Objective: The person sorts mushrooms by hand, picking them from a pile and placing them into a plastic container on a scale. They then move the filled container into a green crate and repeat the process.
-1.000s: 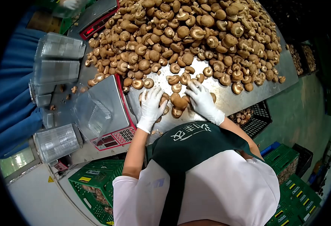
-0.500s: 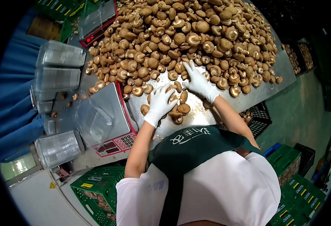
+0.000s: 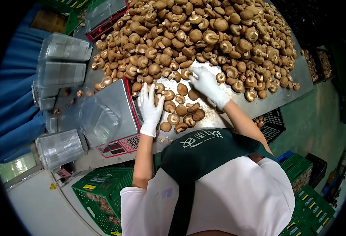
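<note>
Both of my hands wear white gloves. My left hand (image 3: 150, 109) lies with its fingers stretched out at the left side of a small group of mushrooms, beside the scale. My right hand (image 3: 206, 83) has its fingers curled together at the front edge of the big mushroom pile (image 3: 173, 37), closed on a brown mushroom (image 3: 186, 74) that its fingertips partly cover. Between and below my hands, several loose mushrooms (image 3: 181, 110) lie spread on the metal table (image 3: 210, 118), some cap up, others showing pale gills and stems.
At left, a scale (image 3: 130, 114) bears a clear plastic tray (image 3: 99, 120). Stacks of clear trays (image 3: 61, 74) stand farther left, and a second scale (image 3: 106, 25) is at the back. Green crates (image 3: 102, 188) sit below the table, with a black crate (image 3: 273, 124) at the right.
My left hand has moved left off the small group, its fingers straightening. My right hand has shifted slightly and curled its fingers in. More loose mushrooms now show between them.
</note>
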The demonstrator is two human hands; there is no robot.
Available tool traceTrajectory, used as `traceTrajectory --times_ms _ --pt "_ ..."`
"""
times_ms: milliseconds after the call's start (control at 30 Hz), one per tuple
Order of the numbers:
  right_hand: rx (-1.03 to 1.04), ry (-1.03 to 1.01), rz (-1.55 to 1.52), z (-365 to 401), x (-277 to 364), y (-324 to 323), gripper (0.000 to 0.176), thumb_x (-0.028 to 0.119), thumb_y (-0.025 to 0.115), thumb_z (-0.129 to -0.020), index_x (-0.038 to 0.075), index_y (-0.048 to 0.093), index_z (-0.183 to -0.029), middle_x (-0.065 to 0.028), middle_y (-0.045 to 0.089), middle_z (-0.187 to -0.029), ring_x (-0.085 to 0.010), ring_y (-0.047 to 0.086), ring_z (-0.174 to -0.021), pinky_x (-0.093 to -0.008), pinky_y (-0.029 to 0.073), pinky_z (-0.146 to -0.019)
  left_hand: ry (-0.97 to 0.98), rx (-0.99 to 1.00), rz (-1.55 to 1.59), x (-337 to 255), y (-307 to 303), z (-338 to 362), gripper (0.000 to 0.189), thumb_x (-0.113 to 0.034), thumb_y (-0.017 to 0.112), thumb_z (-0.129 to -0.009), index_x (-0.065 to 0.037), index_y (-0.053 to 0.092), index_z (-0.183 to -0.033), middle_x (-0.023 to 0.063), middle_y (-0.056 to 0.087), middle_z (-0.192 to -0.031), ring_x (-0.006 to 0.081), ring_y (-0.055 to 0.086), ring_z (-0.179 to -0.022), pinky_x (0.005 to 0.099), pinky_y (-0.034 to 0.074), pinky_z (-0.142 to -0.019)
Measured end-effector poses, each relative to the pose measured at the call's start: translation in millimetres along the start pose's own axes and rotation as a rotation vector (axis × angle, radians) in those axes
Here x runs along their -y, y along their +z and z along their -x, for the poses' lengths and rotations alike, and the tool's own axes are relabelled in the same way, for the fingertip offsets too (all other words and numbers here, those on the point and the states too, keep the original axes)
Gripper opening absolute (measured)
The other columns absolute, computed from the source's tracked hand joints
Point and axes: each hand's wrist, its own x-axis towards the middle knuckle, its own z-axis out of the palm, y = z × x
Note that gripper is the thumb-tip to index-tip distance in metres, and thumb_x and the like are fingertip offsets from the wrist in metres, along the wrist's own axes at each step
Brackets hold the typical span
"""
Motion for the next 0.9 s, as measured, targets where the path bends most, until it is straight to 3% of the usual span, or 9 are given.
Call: traceTrajectory --times_ms 133,200,333,400,433,567,633,767,900 --pt "0.031 -0.153 0.175 -12 -13 27 0.037 0.016 0.059 -0.079 0.005 0.06 -0.115 -0.0204 0.053 -0.126 -0.0355 0.055 -0.104 -0.0412 0.05 -0.085 0.013 0.219 -0.104 -5 16 -6 0.083 -0.046 0.07 -0.075 -0.016 0.033 -0.143 0.0176 0.021 -0.152 0.0388 0.025 -0.137 0.046 0.027 -0.109" --pt "0.113 -0.296 0.234 6 -13 33 0.037 0.017 0.059 -0.078 0.004 0.061 -0.112 -0.0204 0.047 -0.132 -0.0386 0.053 -0.108 -0.0436 0.048 -0.088 0.073 0.272 -0.058 -9 15 3 0.079 -0.041 0.072 -0.074 -0.013 0.038 -0.14 0.0153 0.031 -0.147 0.0377 0.029 -0.135 0.0462 0.028 -0.108" --pt "0.116 -0.317 0.196 46 -22 16 0.03 0.016 0.058 -0.079 0.004 0.064 -0.105 -0.0174 0.056 -0.122 -0.0355 0.056 -0.105 -0.0429 0.049 -0.086 0.08 0.255 -0.026 -14 1 27 0.073 -0.035 0.074 -0.073 -0.008 0.045 -0.134 0.0128 0.046 -0.136 0.0346 0.036 -0.13 0.046 0.029 -0.107" --pt "0.143 -0.099 -0.025 54 -17 0 0.025 0.017 0.059 -0.08 0.005 0.066 -0.101 -0.0152 0.064 -0.106 -0.0327 0.06 -0.097 -0.0403 0.05 -0.082 0.107 0.228 0.019 -7 0 42 0.069 -0.034 0.072 -0.074 -0.008 0.047 -0.132 0.0119 0.049 -0.133 0.0331 0.038 -0.129 0.047 0.029 -0.106" --pt "0.051 -0.159 -0.077 49 -21 -1 0.022 0.017 0.06 -0.081 0.008 0.068 -0.099 -0.0151 0.066 -0.093 -0.0313 0.062 -0.089 -0.0383 0.051 -0.078 0.146 0.195 0.063 -4 -1 47 0.064 -0.033 0.071 -0.075 -0.008 0.049 -0.13 0.011 0.053 -0.13 0.0317 0.04 -0.128 0.0481 0.029 -0.106" --pt "0.022 0.015 -0.101 14 -11 -6 0.025 0.019 0.06 -0.082 0.014 0.068 -0.106 -0.0149 0.066 -0.095 -0.0312 0.061 -0.089 -0.0389 0.05 -0.078 0.006 -0.11 0.28 -8 -9 44 0.044 -0.014 0.072 -0.077 -0.005 0.06 -0.118 0.0153 0.057 -0.123 0.0313 0.055 -0.112 0.039 0.042 -0.098" --pt "-0.017 -0.135 -0.088 -11 -15 11 0.032 0.021 0.06 -0.083 0.013 0.064 -0.114 -0.0134 0.066 -0.1 -0.0315 0.061 -0.094 -0.0397 0.049 -0.083 -0.043 -0.198 0.297 -2 -8 36 0.043 -0.013 0.07 -0.079 -0.004 0.059 -0.119 0.016 0.055 -0.126 0.0315 0.052 -0.116 0.0388 0.04 -0.1" --pt "0.17 -0.38 0.228 -44 -7 54 0.039 0.033 0.059 -0.083 0.013 0.062 -0.116 -0.0098 0.066 -0.104 -0.0307 0.062 -0.097 -0.0413 0.05 -0.083 -0.141 -0.093 0.201 5 0 27 0.052 -0.016 0.07 -0.079 -0.006 0.053 -0.127 0.0185 0.043 -0.137 0.0339 0.041 -0.128 0.0397 0.033 -0.107" --pt "0.348 -0.3 0.124 -46 -1 54 0.035 0.036 0.062 -0.081 0.015 0.066 -0.109 -0.0139 0.068 -0.093 -0.0318 0.065 -0.084 -0.0409 0.052 -0.077 -0.12 -0.084 0.199 5 -1 37 0.053 -0.016 0.07 -0.078 -0.006 0.053 -0.127 0.018 0.044 -0.137 0.0347 0.042 -0.127 0.04 0.034 -0.106"
